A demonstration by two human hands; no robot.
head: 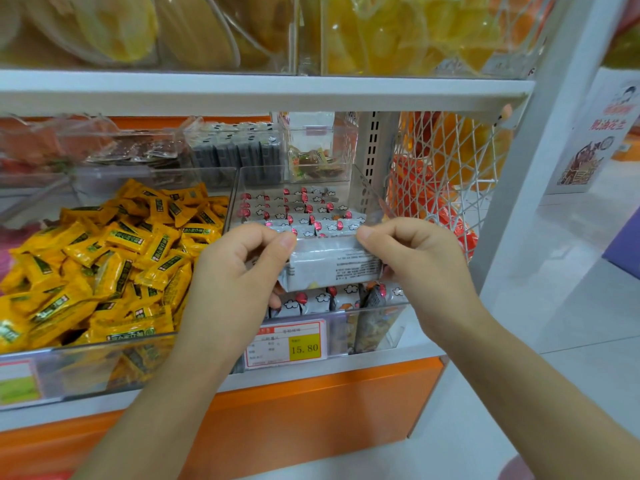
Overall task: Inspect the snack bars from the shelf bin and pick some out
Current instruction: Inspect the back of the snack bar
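Two bare forearms (540, 403) stretched from the lower edge toward the shelf, and between the hands was one snack bar (332, 268), held level, just above the front part of its bin (381, 318). Its silver-white wrapper showed the back, with lines of small print too fine to read. The left hand (239, 268) pinched the bar's left end between thumb and curled forefinger; the right hand (415, 261) pinched the right end the same way, its other fingers folded behind the wrapper.

Under and behind the bar, the clear plastic bin was filled with more snack bars (301, 209), stood on edge in rows, white with red marks and small cloud shapes. On the bin's front wall sat a price tag (287, 344) with 15.80 on a yellow patch.

Just beside it on the left, a second clear bin (31, 372) held a loose heap of yellow sweets (104, 258) with dark green labels. Behind both stood dark grey packets (239, 150) and a small clear box (315, 161) of mixed wrapped pieces. To the right, a white net (446, 161) hung full of orange packs. A white shelf board (242, 91) ran overhead, carrying tubs of yellow dried fruit (381, 32). Below the bins lay an orange base panel (311, 410), and far right a printed poster (595, 140).
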